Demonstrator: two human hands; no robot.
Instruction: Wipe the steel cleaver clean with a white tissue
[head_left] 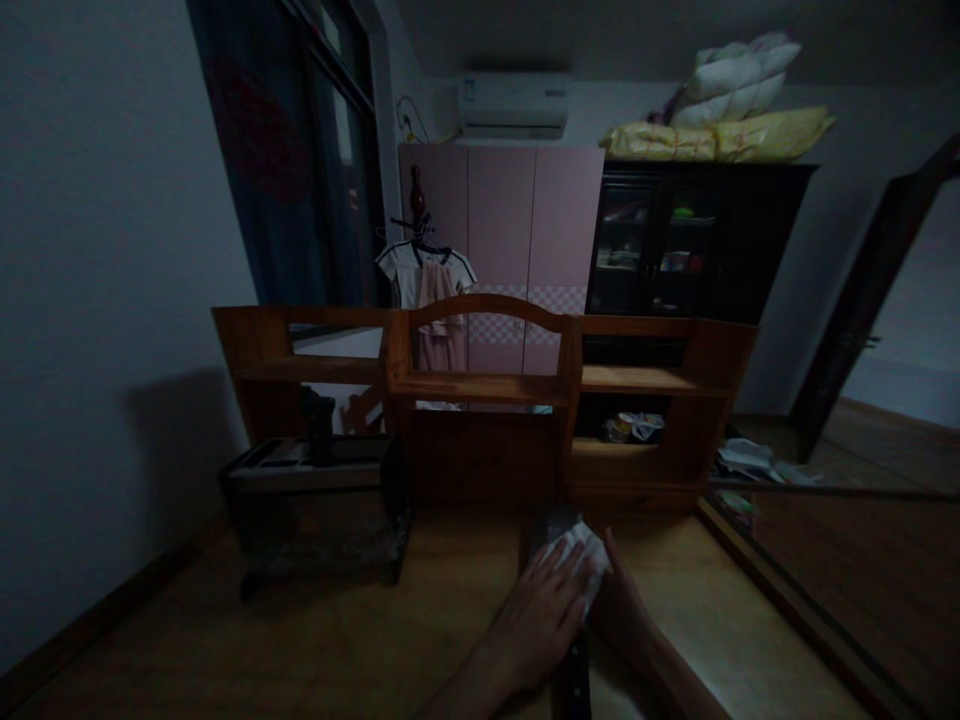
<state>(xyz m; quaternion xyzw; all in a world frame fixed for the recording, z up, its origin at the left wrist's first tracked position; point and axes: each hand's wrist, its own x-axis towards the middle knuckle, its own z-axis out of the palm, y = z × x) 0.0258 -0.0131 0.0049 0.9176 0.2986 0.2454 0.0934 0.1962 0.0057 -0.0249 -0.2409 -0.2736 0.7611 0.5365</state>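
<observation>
My left hand [551, 600] presses down over a crumpled white tissue [597, 548], its fingers laid across it. Close at its right is my right hand [621, 598], thumb pointing up along the tissue's edge; its other fingers are hidden. Beneath both hands lies a knife [577, 682], whose black riveted handle points towards me. Its broad dark blade shows beyond the tissue and is otherwise covered. The knife rests on a yellowish wooden surface [457, 600].
At the left stands a dark box-like rack [315, 510] with a black object [319, 425] on top. A wooden shelf unit [487, 385] spans the back, with small items [634, 427] in its right compartment. A raised wooden edge [780, 600] runs along the right. The room is dim.
</observation>
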